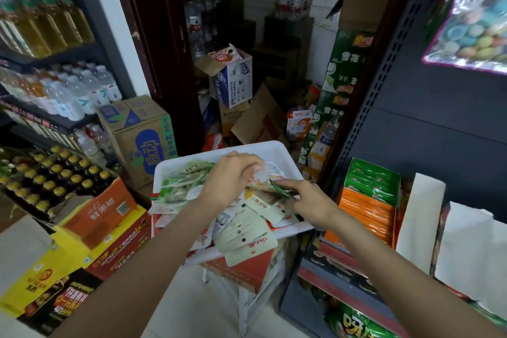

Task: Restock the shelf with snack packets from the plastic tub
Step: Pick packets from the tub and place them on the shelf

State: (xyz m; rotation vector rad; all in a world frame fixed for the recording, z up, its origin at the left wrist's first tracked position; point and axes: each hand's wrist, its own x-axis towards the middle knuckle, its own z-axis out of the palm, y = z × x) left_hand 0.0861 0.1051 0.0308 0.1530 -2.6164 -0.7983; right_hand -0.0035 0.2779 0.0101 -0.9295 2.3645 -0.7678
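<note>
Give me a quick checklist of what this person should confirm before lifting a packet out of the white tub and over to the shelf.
1. Packet in hand: the right hand pinches a green packet. Ok.
2. Left hand free: its fingers curl on a pale packet in the tub. Not ok.
3. Tub steady: it sits on a stack of boxes, packets spilling over its near edge. Cannot tell.
4. Matching spot on the shelf: green packets stand in a display box to the right. Ok.
5. Room in that row: it looks full from here. Cannot tell.
</note>
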